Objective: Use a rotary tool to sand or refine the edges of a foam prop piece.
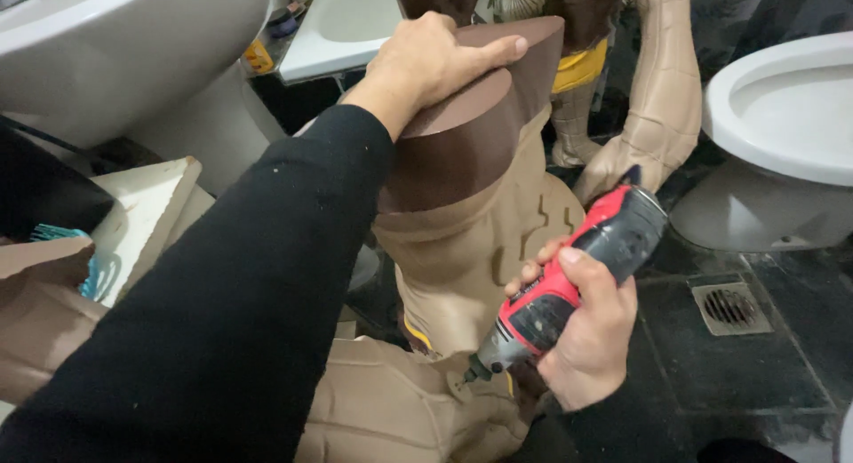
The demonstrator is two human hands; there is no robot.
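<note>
black sleeve [240, 312] across figure [462, 214] — toilet [782, 116] beyond

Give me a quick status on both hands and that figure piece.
Left hand gripping top of brown-and-tan figure piece. Right hand holding red-and-grey rotary tool, tip at the piece's lower joint. Toilet close on the right, not blocking.
</note>
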